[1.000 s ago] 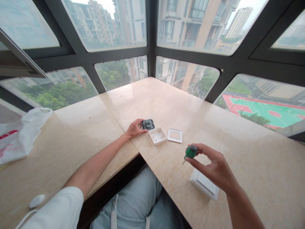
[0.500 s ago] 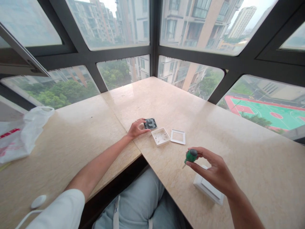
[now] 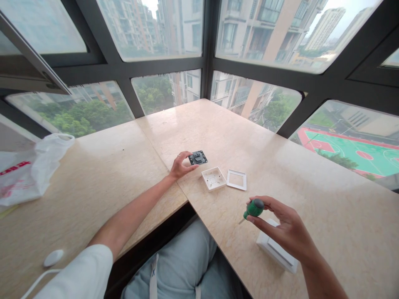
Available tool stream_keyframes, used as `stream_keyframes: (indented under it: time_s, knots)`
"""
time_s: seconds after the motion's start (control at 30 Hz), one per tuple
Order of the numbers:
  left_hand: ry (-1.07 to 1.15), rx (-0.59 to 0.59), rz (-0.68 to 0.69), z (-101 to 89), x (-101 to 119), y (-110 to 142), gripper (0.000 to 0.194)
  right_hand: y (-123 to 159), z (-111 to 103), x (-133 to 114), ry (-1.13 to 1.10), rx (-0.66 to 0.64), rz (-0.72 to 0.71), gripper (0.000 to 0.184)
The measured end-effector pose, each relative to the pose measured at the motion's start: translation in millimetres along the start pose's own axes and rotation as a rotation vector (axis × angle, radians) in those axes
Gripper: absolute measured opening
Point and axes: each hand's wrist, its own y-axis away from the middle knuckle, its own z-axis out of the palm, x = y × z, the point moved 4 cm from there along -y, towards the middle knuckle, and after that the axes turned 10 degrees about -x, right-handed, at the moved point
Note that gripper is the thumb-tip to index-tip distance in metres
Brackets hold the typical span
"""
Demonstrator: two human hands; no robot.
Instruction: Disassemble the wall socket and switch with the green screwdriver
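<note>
My left hand pinches a small dark grey switch module and holds it just above the marble counter. Right of it lie a white square back box and a white square frame, side by side on the counter. My right hand is closer to me, its fingers closed round a short green-handled screwdriver whose tip points down and left. Under that hand sits a white switch plate, partly hidden by it.
A white plastic bag with red print lies at the far left of the counter. A small white oval object on a cable rests near my left sleeve. Dark window frames ring the counter's far edges. My lap shows below the counter's inner corner.
My left hand has lifted the dark module slightly off the counter. My right hand with the screwdriver has stayed in about the same place; the view has shifted a little.
</note>
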Motion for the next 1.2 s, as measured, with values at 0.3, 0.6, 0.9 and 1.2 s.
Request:
stream_keyframes:
  time_s: [0.3, 0.6, 0.9, 1.2]
  knots:
    - [0.014, -0.016, 0.075, 2.7, -0.9, -1.6, 0.054, 0.0, 7.3, 1.9, -0.081, -0.001, 0.026, 0.025]
    - [0.036, 0.011, 0.219, 4.1, 1.7, 4.3, 0.052, -32.9, 26.5, -2.4, -0.263, 0.174, 0.156, 0.011]
    - [0.091, 0.148, 0.213, -2.6, -0.5, 7.2, 0.050, -132.4, 59.2, -29.0, 0.088, -0.051, -0.014, 0.037]
    - [0.130, 0.148, 0.231, -4.4, 1.9, 8.4, 0.049, -198.2, 114.9, 4.3, 0.425, -0.296, 0.148, 0.058]
